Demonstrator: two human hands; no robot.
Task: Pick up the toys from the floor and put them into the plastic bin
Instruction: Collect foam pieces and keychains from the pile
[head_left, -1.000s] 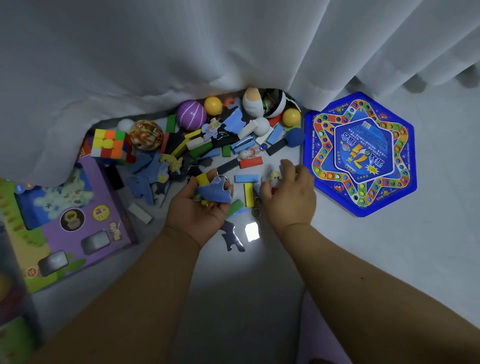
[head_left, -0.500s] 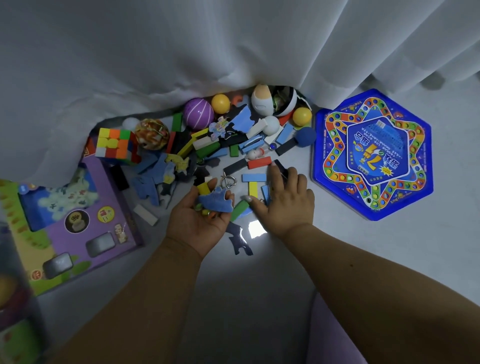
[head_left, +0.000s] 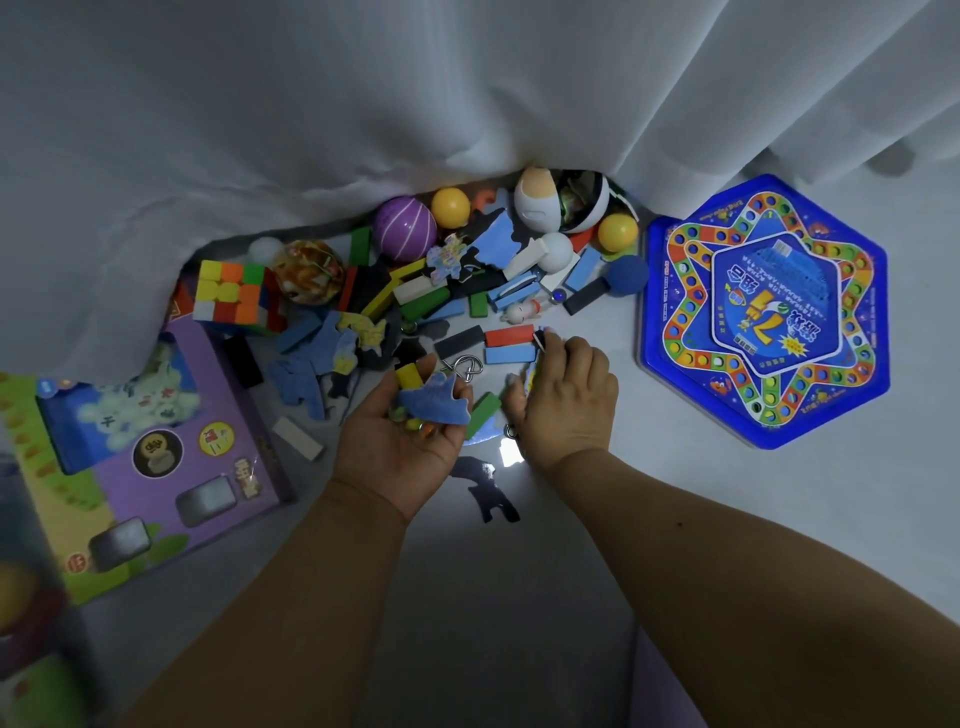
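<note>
A pile of small toys lies on the floor under a white curtain: a purple ball, yellow balls, a colour cube, wooden blocks and blue puzzle pieces. My left hand is palm up and holds a blue puzzle piece, a yellow block and small bits. My right hand lies palm down on the floor, its fingers curled round several blocks next to a red block and a blue block. A green block lies between the hands. The plastic bin is only a blurred edge at the far left.
A purple game box lies at the left. A blue hexagonal board game lies at the right. A metal ring puzzle and a dark puzzle piece lie near my hands. The curtain hangs over the back of the pile.
My right hand has slid left from beside the board game to the blocks near the red one and gathered some under its fingers. My left hand has kept its load.
</note>
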